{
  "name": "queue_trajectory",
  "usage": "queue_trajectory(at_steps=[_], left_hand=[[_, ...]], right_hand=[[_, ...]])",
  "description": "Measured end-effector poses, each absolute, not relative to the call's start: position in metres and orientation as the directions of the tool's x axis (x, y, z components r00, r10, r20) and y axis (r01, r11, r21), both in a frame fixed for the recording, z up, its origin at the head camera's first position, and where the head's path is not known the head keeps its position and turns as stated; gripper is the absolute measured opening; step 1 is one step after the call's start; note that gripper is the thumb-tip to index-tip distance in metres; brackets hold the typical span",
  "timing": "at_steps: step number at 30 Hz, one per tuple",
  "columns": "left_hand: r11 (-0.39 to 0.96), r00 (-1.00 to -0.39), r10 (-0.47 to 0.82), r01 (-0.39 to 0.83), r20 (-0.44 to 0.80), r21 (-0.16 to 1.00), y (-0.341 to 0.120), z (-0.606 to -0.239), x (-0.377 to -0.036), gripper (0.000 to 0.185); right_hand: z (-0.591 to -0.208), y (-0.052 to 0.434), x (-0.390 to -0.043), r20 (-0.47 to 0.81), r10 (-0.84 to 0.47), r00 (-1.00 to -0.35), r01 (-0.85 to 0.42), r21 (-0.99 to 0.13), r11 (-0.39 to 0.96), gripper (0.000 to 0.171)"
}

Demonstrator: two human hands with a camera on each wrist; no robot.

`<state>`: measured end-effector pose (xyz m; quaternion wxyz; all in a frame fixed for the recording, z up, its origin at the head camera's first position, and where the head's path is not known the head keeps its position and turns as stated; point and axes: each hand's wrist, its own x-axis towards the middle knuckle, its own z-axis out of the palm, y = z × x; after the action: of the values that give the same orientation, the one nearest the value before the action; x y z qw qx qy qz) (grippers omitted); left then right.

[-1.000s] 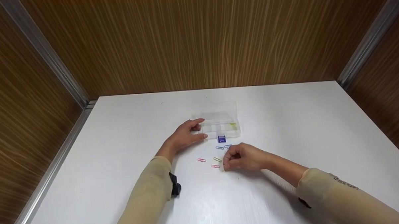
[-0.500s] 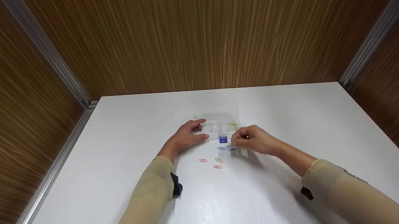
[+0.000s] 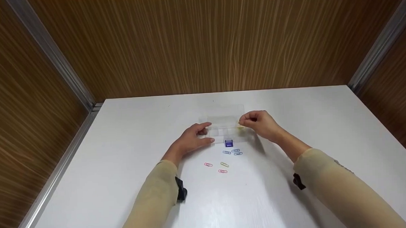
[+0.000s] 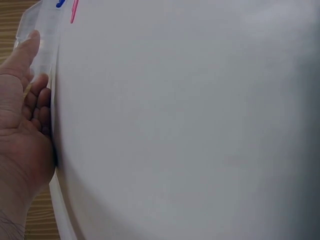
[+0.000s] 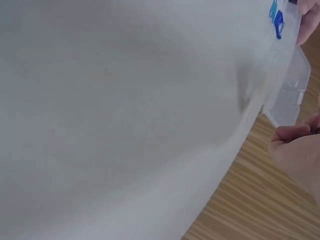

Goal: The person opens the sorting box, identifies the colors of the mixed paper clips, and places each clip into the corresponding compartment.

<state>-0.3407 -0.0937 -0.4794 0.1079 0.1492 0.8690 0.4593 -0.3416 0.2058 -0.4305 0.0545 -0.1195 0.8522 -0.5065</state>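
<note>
A clear plastic compartment box [image 3: 219,139] with a purple latch [image 3: 228,143] stands on the white table, its lid [image 3: 223,110] laid open toward the back. My left hand [image 3: 192,138] grips the box's left end, thumb at the front wall and index finger along the back. Over the box's right-hand compartment, my right hand [image 3: 262,123] pinches a small yellow paper clip [image 3: 240,123], mostly hidden by the fingertips. Something yellow [image 3: 240,128] shows in that compartment. In front lie several paper clips: blue ones [image 3: 235,150] nearest the latch, then a yellow-green one [image 3: 224,164] and pink ones [image 3: 222,171].
The white table [image 3: 123,147] runs back to a wood-grain panel [image 3: 200,43], with further panels at left and right. A dark wrist camera [image 3: 181,189] sits on the left sleeve, another dark mount [image 3: 299,181] on the right.
My right hand has risen from the loose clips, moving back to the box's right-hand compartment with the yellow clip. The left hand keeps its hold on the box.
</note>
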Motion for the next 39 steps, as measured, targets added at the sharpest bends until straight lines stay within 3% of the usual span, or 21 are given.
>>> queue_trajectory(at_steps=[24,32,39], left_hand=[[0.531,-0.930,0.363,0.163,-0.049,0.832,-0.092,-0.478,-0.343,0.070],[0.528,-0.934,0.350,0.140,-0.064,0.838,-0.093,-0.476,-0.341,0.070],[0.538,-0.938,0.339,0.128,-0.075,0.833,-0.095,-0.476,-0.343,0.070]], right_hand=[[-0.444,0.214,-0.349,-0.027,-0.162,-0.986,-0.054,-0.879,0.474,0.024],[-0.432,0.209,-0.331,0.053,-0.224,-0.973,-0.152,-0.877,0.455,0.023],[-0.428,0.193,-0.306,0.057,-0.362,-0.931,-0.226,-0.867,0.445,0.024]])
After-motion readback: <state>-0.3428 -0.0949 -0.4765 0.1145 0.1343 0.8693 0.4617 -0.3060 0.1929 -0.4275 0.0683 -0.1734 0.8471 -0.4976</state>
